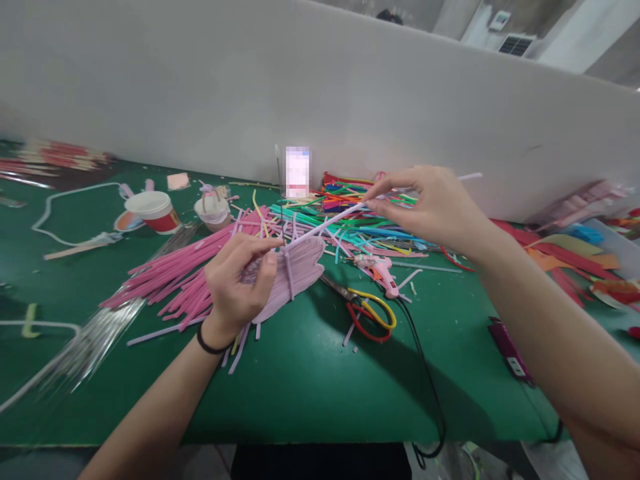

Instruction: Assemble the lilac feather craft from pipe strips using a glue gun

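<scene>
One lilac strip (327, 225) stretches between our hands, its long axis slanting up and right over the green table (310, 393), which runs from the scissors (349, 293) to its near edge. Our right hand (433, 207) pinches it in the fingertips; our left hand (237, 277) pinches the upright wire (280, 193).

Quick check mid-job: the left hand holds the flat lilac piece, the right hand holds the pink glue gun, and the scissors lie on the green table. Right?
Not quite: the head view shows the right hand pinching a pale lilac strip; the pink glue gun lies near the scissors. The rest stands.
</scene>
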Demonstrator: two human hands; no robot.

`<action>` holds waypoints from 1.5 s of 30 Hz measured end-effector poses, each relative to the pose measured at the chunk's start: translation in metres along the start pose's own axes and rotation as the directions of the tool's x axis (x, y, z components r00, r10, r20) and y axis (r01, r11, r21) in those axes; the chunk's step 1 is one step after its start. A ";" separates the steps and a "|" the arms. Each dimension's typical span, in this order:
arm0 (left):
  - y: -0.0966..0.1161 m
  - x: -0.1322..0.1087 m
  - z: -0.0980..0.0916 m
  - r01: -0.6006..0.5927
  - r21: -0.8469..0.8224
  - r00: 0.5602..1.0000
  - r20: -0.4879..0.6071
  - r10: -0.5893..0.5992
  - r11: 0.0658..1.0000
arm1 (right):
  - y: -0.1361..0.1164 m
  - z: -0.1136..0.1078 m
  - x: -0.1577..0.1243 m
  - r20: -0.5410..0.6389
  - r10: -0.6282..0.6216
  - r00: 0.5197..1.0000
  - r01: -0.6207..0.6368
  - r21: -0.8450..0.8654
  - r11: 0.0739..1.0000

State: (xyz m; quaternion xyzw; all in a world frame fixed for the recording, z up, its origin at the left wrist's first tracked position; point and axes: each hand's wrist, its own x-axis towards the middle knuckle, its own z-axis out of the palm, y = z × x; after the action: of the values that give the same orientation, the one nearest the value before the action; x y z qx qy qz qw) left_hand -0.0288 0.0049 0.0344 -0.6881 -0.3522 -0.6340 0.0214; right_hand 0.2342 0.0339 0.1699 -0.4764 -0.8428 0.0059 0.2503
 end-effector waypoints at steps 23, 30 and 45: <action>0.009 0.013 -0.007 0.235 -0.095 0.969 0.098 -0.226 0.967 | -0.018 -0.004 0.010 0.072 -0.068 0.995 0.063 0.079 0.995; 0.011 0.013 -0.007 0.324 -0.171 0.946 0.086 -0.313 0.931 | -0.013 -0.002 0.010 0.068 -0.072 0.995 0.066 0.086 0.994; 0.008 0.015 -0.008 0.341 -0.194 0.940 0.037 -0.340 0.920 | -0.001 0.014 0.014 0.089 -0.067 0.994 0.046 0.225 0.973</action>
State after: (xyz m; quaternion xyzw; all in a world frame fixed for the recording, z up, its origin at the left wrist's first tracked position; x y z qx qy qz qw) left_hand -0.0327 0.0019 0.0528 -0.6161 -0.4015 -0.6589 -0.1581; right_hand 0.2218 0.0481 0.1639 -0.4204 -0.8611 0.1159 0.2614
